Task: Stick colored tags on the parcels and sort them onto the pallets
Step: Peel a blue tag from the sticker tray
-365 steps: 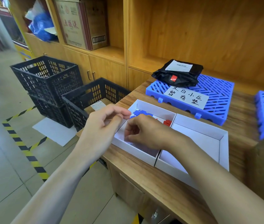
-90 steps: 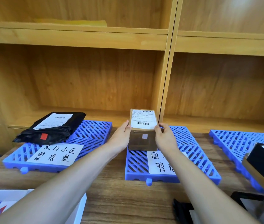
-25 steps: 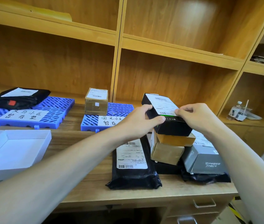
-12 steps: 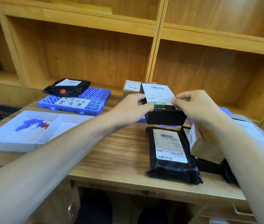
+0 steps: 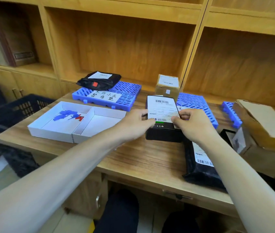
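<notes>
A black box [image 5: 162,115] with a white shipping label sits on the wooden table, held between my left hand [image 5: 136,121] and my right hand [image 5: 192,123], fingers curled over its sides and label. To its left a white two-compartment tray [image 5: 99,121] holds blue and red tags [image 5: 68,115] in the left compartment. Behind lie three blue pallets: the left pallet [image 5: 126,93] carries a black bag parcel [image 5: 99,79] with a red tag, the middle pallet [image 5: 194,101] carries a brown carton [image 5: 167,84] with a white tag, and the right pallet [image 5: 229,111] is partly hidden.
A black bag parcel [image 5: 200,165] with a barcode label lies under my right forearm. Brown cardboard boxes [image 5: 264,121] are stacked at the right edge. Black plastic crates [image 5: 20,105] stand on the floor to the left. Wooden shelves rise behind the table.
Both hands brought the black box from the pile at the right down onto the table next to the white tray. The view swung left and down.
</notes>
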{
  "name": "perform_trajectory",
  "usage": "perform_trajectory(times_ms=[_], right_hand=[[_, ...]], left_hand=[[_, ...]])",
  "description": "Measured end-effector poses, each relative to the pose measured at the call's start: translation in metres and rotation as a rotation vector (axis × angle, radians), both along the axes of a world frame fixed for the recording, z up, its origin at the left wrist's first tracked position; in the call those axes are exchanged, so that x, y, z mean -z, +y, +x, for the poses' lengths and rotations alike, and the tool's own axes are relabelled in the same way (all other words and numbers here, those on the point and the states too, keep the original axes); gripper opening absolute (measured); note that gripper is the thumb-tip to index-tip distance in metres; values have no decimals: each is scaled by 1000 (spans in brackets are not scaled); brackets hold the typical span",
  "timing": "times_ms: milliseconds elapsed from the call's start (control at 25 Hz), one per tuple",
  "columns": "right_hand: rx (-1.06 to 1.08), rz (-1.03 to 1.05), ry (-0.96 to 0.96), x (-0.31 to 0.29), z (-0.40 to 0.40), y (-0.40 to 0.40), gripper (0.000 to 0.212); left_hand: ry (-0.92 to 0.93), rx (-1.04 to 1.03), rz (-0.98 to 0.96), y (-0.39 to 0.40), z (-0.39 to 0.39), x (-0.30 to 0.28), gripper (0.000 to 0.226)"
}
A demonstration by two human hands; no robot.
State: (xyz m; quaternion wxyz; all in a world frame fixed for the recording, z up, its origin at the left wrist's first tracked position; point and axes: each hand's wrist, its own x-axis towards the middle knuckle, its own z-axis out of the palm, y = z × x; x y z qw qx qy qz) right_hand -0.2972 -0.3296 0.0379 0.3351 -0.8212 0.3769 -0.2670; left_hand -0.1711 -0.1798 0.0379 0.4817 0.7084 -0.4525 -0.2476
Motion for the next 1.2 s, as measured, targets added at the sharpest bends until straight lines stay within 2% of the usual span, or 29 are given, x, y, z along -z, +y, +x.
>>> perform_trajectory(times_ms=[240, 440, 520, 720, 800, 920, 1000, 1200], right_hand=[[31, 12, 23, 45, 12, 12, 14], [42, 46, 57, 59, 8, 22, 4], [57, 51, 58, 64, 7, 24, 10], [90, 25, 86, 69, 4, 23, 29], [105, -56, 104, 67, 4, 21, 34], [74, -193, 86, 60, 12, 19, 32], [41, -198, 60, 52, 21, 24, 33], [-87, -177, 27, 42, 50, 42, 27]], left_hand=[[-13, -53, 112, 6, 5, 38, 47], [-31, -57, 169, 7, 1, 54, 43], [-63, -60, 190, 8, -1, 56, 44], [-111, -46, 183, 8, 1, 63, 45], [-152, -63, 173, 8, 1, 64, 46], [-249, -183, 81, 15, 4, 64, 35], [-319, -250, 16, 24, 8, 58, 26], [-416, -334, -8, 55, 28, 50, 23]])
